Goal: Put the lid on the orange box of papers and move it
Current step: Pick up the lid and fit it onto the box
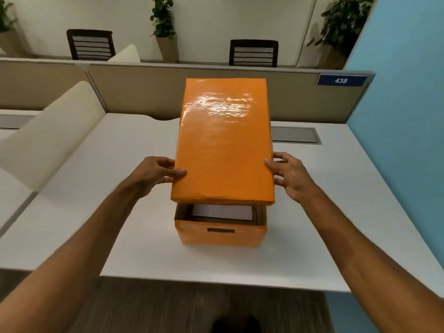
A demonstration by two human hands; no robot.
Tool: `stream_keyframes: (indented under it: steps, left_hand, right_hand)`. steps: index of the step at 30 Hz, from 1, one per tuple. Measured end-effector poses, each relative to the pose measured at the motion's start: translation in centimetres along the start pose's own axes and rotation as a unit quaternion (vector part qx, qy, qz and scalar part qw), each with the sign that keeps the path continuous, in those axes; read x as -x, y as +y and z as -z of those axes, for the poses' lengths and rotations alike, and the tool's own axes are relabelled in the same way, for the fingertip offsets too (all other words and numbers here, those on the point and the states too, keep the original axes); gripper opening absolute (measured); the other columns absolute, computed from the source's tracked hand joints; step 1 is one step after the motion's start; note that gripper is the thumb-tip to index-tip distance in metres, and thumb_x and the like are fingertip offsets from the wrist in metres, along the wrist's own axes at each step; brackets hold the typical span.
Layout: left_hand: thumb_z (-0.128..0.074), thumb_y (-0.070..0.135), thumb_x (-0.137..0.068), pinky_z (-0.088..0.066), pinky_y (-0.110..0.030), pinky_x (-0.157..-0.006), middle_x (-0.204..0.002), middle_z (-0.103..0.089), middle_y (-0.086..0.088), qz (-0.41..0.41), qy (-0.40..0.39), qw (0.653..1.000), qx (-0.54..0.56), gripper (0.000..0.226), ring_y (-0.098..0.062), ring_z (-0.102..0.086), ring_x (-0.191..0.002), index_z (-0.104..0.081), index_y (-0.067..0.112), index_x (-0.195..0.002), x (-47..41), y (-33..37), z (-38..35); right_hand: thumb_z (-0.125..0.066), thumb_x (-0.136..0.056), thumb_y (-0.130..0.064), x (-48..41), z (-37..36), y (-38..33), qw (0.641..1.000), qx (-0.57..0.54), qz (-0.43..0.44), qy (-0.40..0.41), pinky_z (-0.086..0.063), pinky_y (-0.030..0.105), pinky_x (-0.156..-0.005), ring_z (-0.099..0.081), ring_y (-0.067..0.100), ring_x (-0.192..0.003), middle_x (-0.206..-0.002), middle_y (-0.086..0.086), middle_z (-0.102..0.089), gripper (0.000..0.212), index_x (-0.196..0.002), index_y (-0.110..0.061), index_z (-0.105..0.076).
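A glossy orange lid (223, 145) hovers over the orange box (219, 234), which stands on the white desk (96, 188). The lid covers most of the box and leaves only the near end showing. White papers (222, 211) lie inside the box, and a dark handle slot is cut in its front wall. My left hand (156, 173) grips the lid's left edge, thumb on top. My right hand (289, 175) holds the lid's right edge, fingers spread along the side.
A beige partition (144, 92) with a blue sign reading 438 (341, 80) runs behind the desk. A grey cable hatch (295, 135) sits at the back right. A cream divider (48, 138) stands on the left, a blue wall (403, 116) on the right. Chairs and potted plants are beyond.
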State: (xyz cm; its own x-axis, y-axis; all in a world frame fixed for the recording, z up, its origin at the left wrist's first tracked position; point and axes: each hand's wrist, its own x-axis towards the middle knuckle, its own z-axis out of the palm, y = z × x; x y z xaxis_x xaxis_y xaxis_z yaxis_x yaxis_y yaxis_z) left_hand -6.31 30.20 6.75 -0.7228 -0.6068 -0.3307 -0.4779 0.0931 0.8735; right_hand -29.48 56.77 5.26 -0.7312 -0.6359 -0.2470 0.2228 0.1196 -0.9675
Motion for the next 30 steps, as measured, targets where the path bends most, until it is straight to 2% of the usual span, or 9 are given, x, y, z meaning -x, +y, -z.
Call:
stream_keyframes:
  steps: [5, 13, 16, 21, 30]
  left_hand:
    - [-0.079, 0.034, -0.076, -0.054, -0.042, -0.086, -0.122, -0.063, -0.007, 0.009, -0.002, 1.0, -0.004, 0.061, -0.03, -0.063, -0.107, -0.058, 0.008, -0.128, 0.8, -1.1, -0.5]
    - [-0.079, 0.03, -0.077, -0.054, -0.046, -0.095, -0.124, -0.065, -0.012, 0.04, -0.019, 0.999, -0.009, 0.061, -0.032, -0.063, -0.11, -0.06, 0.002, -0.128, 1.3, -3.5, -1.4]
    - [-0.079, 0.029, -0.078, -0.056, -0.044, -0.091, -0.123, -0.066, -0.012, 0.047, -0.024, 0.999, -0.007, 0.061, -0.031, -0.065, -0.108, -0.06, 0.002, -0.129, 1.3, -3.8, -1.5]
    - [-0.077, 0.029, -0.079, -0.056, -0.042, -0.09, -0.12, -0.068, -0.012, 0.052, -0.029, 0.998, 0.001, 0.055, -0.029, -0.067, -0.104, -0.063, 0.003, -0.126, 1.2, -4.1, -2.1]
    - [-0.077, 0.025, -0.081, -0.054, -0.04, -0.089, -0.119, -0.067, -0.009, 0.061, -0.025, 0.998, 0.001, 0.052, -0.028, -0.065, -0.106, -0.063, 0.004, -0.126, 1.0, -5.2, -2.2]
  right_hand:
    - [-0.074, -0.084, -0.034, 0.1, -0.4, 2.3, 0.997, 0.065, -0.008, 0.041, -0.055, 0.032, -0.063, -0.067, 0.019, -0.093, -0.108, -0.002, -0.065, 0.041, -0.119, -0.019, -0.057]
    - [-0.071, -0.088, -0.029, 0.5, -0.7, 5.2, 0.994, 0.093, -0.02, 0.056, -0.052, 0.028, -0.059, -0.064, 0.014, -0.09, -0.102, -0.006, -0.065, 0.029, -0.112, -0.02, -0.059]
    - [-0.071, -0.088, -0.028, 0.4, -0.8, 5.4, 0.993, 0.1, -0.027, 0.064, -0.05, 0.026, -0.055, -0.064, 0.011, -0.087, -0.098, -0.008, -0.065, 0.02, -0.105, -0.023, -0.06]
    - [-0.07, -0.089, -0.027, 0.4, -0.6, 5.9, 0.992, 0.09, -0.056, 0.075, -0.047, 0.03, -0.054, -0.062, 0.01, -0.085, -0.094, -0.009, -0.065, 0.011, -0.092, -0.03, -0.06]
    - [-0.068, -0.09, -0.023, 0.5, -1.0, 7.1, 0.991, 0.094, -0.067, 0.07, -0.047, 0.03, -0.055, -0.062, 0.01, -0.085, -0.095, -0.01, -0.064, 0.01, -0.096, -0.026, -0.061]
